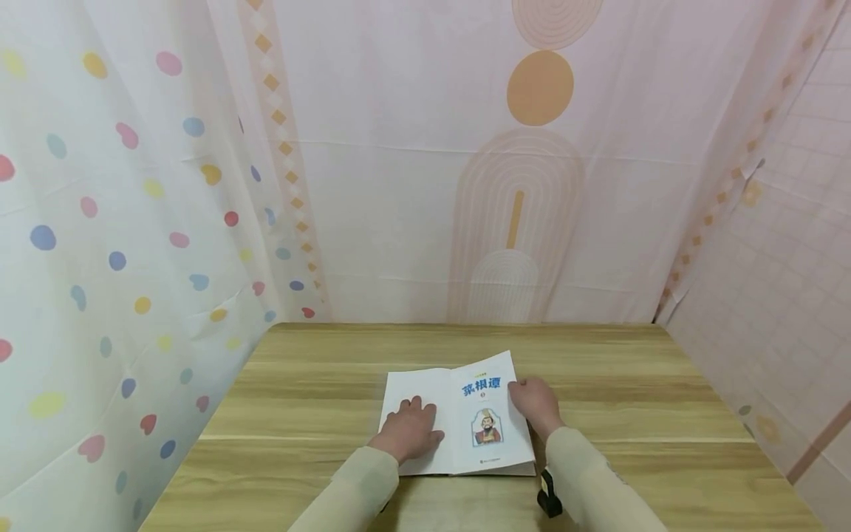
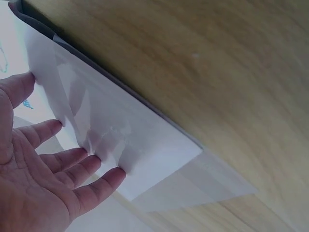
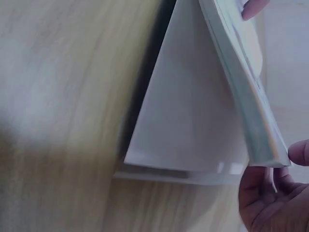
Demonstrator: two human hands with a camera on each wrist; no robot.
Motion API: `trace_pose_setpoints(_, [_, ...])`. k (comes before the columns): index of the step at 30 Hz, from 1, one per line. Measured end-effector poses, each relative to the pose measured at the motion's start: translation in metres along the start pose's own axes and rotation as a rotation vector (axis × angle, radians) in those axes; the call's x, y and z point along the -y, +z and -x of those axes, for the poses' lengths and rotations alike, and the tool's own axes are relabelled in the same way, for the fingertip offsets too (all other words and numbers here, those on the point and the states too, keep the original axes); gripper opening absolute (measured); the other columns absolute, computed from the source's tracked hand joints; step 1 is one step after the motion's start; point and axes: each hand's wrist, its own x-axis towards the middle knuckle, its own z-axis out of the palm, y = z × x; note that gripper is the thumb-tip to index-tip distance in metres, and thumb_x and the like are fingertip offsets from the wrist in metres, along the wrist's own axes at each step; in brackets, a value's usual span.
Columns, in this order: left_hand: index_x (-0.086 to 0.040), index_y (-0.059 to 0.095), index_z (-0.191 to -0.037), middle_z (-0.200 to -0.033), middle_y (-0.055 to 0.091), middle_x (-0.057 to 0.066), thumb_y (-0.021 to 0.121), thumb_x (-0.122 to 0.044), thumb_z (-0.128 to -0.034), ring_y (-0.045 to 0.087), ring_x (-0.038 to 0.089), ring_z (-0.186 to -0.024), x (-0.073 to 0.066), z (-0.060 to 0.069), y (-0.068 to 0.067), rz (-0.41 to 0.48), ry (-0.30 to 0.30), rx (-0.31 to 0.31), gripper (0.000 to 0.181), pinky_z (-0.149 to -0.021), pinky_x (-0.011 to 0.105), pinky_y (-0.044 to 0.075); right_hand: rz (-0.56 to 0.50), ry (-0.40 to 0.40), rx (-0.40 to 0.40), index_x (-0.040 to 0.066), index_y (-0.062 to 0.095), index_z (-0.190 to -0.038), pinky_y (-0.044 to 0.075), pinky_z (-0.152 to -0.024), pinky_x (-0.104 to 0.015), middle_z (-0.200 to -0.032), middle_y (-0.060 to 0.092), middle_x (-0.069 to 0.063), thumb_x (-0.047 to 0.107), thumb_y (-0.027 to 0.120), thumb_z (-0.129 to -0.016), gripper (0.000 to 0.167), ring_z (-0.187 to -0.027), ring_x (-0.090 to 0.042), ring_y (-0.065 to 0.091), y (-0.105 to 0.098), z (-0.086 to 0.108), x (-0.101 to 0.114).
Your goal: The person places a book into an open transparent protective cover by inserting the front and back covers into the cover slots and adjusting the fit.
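Observation:
A book lies spread on the table, showing a blank left page and a right title page with blue Chinese characters and a cartoon figure. My left hand rests on the left page with its fingers extended and spread; the left wrist view also shows those fingers touching the white paper. At the book's right edge, my right hand pinches the outer side of the page block. In the right wrist view that thick page block is tilted up off the pale inside back, between thumb and fingers.
The wood-grain table extends around the book on every side. Behind it hangs a pale patterned curtain, with a dotted curtain on the left. A black device sits at the right wrist.

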Motion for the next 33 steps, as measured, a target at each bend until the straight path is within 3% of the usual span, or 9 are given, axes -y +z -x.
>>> trace_pose_setpoints(3, [-0.002, 0.063, -0.117, -0.108, 0.056, 0.017, 0.067, -0.036, -0.0924, 0.053, 0.034, -0.099, 0.001, 0.0, 0.0, -0.01, 0.0, -0.003, 0.043, -0.087, 0.056, 0.048, -0.029, -0.031, -0.005, -0.01, 0.061, -0.115, 0.053, -0.078, -0.043, -0.108, 0.064, -0.023, 0.02, 0.049, -0.099, 0.036, -0.095, -0.033, 0.061, -0.001, 0.0, 0.005])
trace_pose_setpoints(6, [-0.002, 0.064, -0.115, -0.105, 0.057, 0.016, 0.068, -0.038, -0.0918, 0.054, 0.033, -0.099, 0.002, -0.001, -0.001, -0.037, 0.007, -0.017, 0.042, -0.087, 0.055, 0.047, -0.032, -0.061, -0.004, -0.004, 0.064, -0.104, 0.049, -0.063, -0.032, -0.093, 0.064, -0.014, 0.022, 0.052, -0.099, 0.029, -0.079, -0.024, 0.058, -0.002, -0.001, 0.013])
trace_pose_setpoints(9, [-0.002, 0.064, -0.112, -0.102, 0.057, 0.015, 0.068, -0.038, -0.0912, 0.054, 0.033, -0.097, 0.002, -0.002, -0.002, -0.063, 0.024, -0.031, 0.041, -0.086, 0.053, 0.047, -0.041, -0.081, 0.006, -0.001, 0.065, -0.101, 0.047, -0.056, -0.028, -0.088, 0.064, -0.01, 0.023, 0.054, -0.099, 0.027, -0.072, -0.02, 0.058, -0.002, 0.001, 0.023])
trace_pose_setpoints(16, [-0.002, 0.064, -0.101, -0.093, 0.056, 0.013, 0.069, -0.031, -0.0883, 0.051, 0.03, -0.09, 0.004, -0.003, -0.001, -0.074, 0.105, -0.083, 0.031, -0.078, 0.046, 0.048, -0.117, -0.144, -0.004, -0.004, 0.066, -0.106, 0.055, -0.055, -0.028, -0.088, 0.067, -0.012, 0.021, 0.058, -0.097, 0.028, -0.067, -0.017, 0.065, 0.003, 0.009, 0.049])
trace_pose_setpoints(21, [-0.004, 0.064, -0.098, -0.091, 0.054, 0.01, 0.07, -0.025, -0.0875, 0.048, 0.027, -0.086, 0.007, -0.003, 0.0, -0.019, 0.129, -0.055, 0.024, -0.074, 0.044, 0.047, -0.158, -0.176, -0.019, -0.002, 0.067, -0.103, 0.055, -0.053, -0.027, -0.084, 0.066, -0.01, 0.021, 0.06, -0.096, 0.026, -0.062, -0.015, 0.064, 0.012, 0.014, 0.059])
trace_pose_setpoints(26, [-0.004, 0.066, -0.104, -0.099, 0.057, 0.012, 0.068, -0.027, -0.09, 0.05, 0.028, -0.091, 0.008, -0.002, -0.003, 0.045, 0.111, -0.032, 0.027, -0.079, 0.046, 0.048, -0.155, -0.233, -0.012, 0.001, 0.07, -0.106, 0.055, -0.053, -0.028, -0.084, 0.068, -0.008, 0.023, 0.057, -0.098, 0.027, -0.062, -0.014, 0.063, 0.017, 0.02, 0.066])
trace_pose_setpoints(33, [0.0, 0.066, -0.121, -0.114, 0.062, 0.019, 0.058, -0.03, -0.099, 0.056, 0.037, -0.108, 0.011, -0.002, -0.011, 0.175, 0.118, -0.115, 0.038, -0.091, 0.051, 0.048, -0.185, -0.294, 0.082, -0.001, 0.068, -0.115, 0.055, -0.056, -0.031, -0.087, 0.07, -0.011, 0.012, 0.047, -0.101, 0.029, -0.059, -0.015, 0.064, 0.021, 0.022, 0.07])
